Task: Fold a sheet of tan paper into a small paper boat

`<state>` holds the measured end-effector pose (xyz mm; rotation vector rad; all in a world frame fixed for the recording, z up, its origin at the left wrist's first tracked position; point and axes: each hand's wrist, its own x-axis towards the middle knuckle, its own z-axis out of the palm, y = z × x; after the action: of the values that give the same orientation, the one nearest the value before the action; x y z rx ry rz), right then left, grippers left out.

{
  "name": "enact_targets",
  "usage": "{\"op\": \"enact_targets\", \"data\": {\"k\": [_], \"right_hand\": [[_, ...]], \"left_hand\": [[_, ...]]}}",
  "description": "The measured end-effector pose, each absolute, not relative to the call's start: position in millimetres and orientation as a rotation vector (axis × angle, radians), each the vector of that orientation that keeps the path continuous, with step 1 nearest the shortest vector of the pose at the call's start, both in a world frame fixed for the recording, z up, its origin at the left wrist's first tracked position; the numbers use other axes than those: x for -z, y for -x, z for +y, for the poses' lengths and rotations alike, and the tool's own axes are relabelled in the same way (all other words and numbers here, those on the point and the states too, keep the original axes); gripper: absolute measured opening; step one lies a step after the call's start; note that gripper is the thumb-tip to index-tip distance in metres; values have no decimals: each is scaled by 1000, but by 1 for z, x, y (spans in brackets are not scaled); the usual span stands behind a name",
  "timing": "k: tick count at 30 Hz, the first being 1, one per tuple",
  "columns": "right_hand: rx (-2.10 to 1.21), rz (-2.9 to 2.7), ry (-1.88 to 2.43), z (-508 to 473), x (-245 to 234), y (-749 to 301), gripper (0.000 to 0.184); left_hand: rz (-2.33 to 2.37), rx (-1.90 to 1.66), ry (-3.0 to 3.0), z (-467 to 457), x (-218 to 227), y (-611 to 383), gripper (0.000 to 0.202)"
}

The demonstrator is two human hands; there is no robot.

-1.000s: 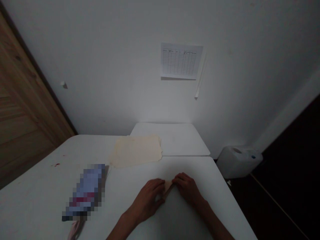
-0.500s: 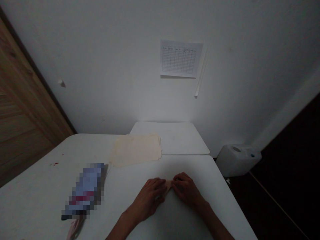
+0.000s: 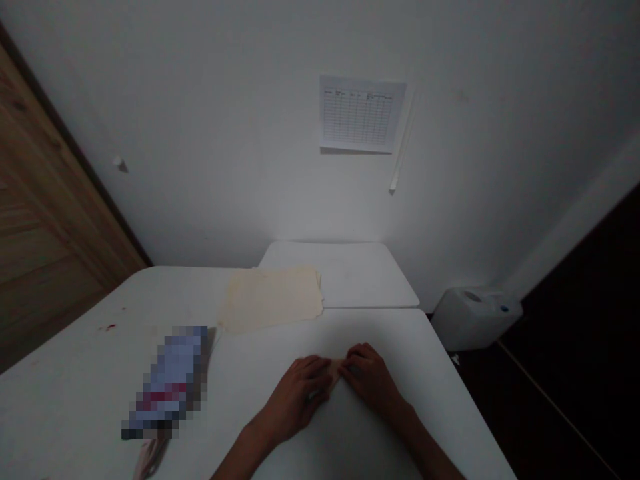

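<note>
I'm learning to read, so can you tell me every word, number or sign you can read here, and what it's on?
No text can be read for sure.
Paper on the wall: a printed grid, its writing too small and blurred.
Blue thing on the table: blurred into squares, so any writing is hidden.
Tan piece: no writing shows.

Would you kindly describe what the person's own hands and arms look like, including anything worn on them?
The left hand and right hand are ungloved, with all visible skin uncovered. The forearms show no sleeves within the picture, and no watch or bracelet shows at either wrist. The light is too dim to rule out a ring.
</note>
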<state>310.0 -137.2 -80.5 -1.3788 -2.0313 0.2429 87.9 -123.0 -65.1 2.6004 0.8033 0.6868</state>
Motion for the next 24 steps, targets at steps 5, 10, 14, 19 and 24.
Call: {"op": "enact_targets", "data": {"k": [5, 10, 14, 19, 24], "right_hand": [[-232, -2050, 1408, -139, 79, -308, 8], [-234, -2064, 1410, -140, 77, -309, 11], [-229, -2074, 1401, -141, 75, -309, 11], [-71, -2141, 1456, -143, 75, -306, 12], [-12, -2229, 1500, -146, 75, -302, 15]], "left_hand": [[820, -697, -2601, -123, 68, -87, 21], [831, -685, -2585, -122, 65, -87, 18], [830, -662, -2595, -122, 59, -89, 16], [805, -703, -2587, -123, 56, -89, 15], [790, -694, -2563, -124, 53, -88, 15]]}}
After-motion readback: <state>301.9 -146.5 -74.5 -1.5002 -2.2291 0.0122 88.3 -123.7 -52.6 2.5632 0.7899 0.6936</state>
